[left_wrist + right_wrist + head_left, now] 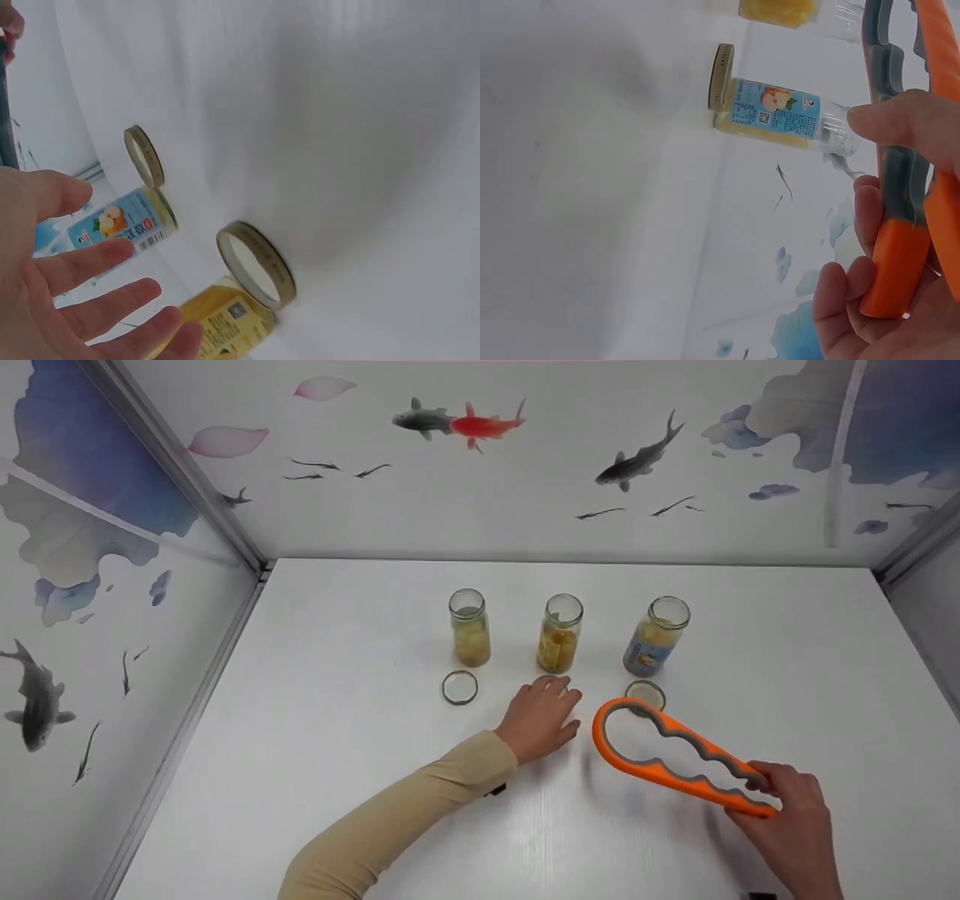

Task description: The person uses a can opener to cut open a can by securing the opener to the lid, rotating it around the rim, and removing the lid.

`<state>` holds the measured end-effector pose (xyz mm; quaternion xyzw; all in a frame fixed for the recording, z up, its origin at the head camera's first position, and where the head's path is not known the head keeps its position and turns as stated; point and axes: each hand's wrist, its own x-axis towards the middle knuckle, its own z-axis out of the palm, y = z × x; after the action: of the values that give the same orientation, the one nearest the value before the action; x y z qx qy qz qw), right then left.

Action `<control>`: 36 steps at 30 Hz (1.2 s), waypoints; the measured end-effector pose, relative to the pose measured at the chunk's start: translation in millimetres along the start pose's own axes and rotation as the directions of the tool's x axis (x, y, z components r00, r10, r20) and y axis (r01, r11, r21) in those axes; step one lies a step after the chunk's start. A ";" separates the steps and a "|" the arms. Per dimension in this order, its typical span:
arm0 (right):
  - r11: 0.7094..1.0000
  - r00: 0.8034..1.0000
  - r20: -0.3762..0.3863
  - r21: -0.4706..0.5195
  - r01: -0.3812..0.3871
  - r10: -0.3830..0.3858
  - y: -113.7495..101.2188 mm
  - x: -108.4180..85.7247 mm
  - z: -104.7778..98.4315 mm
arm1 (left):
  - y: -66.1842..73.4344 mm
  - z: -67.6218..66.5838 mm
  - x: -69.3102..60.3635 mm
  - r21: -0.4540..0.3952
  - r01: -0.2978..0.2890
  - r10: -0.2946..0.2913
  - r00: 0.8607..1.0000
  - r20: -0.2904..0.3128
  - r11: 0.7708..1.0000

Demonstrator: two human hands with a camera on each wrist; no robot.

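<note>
My right hand (795, 817) grips the handle ends of an orange jar opener (679, 787) with grey scalloped inner edges. Its looped end hangs over the table, partly covering the right lid (646, 690). My left hand (536, 718), fingers spread, is over the table by the middle jar (557, 649) and holds nothing. Below that jar the middle lid (259, 262) lies mostly hidden by the hand in the head view. Left and right of it stand two more uncapped glass jars, a left jar (471, 641) and a blue-labelled right jar (651, 645), with yellowish contents.
The left lid (460, 688) lies in front of the left jar. A white table (337, 630) carries everything. Walls with painted fish, a back wall (525, 510) and a left wall (97, 660), border it.
</note>
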<state>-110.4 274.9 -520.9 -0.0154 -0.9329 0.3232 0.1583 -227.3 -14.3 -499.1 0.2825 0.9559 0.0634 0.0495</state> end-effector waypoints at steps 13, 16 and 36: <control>0.991 0.976 0.214 -0.123 0.059 -0.032 -2.1 3.0 9.0 | -53.3 -3.7 -24.2 -0.180 0.090 -0.111 0.988 -0.108 0.979; 0.988 0.968 0.246 -0.127 0.087 -0.053 -7.6 5.5 13.9 | -64.1 -3.8 -27.0 -0.235 0.114 -0.146 0.982 -0.121 0.965; 0.973 0.874 0.457 -0.074 0.220 -0.162 -47.3 26.5 66.4 | -84.8 3.5 -36.9 -0.282 0.153 -0.196 0.972 -0.133 0.947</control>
<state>-152.3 201.3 -533.8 0.1419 -0.9593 0.2423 -0.0309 -241.3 -104.7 -513.0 0.1812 0.9605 0.2105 0.0164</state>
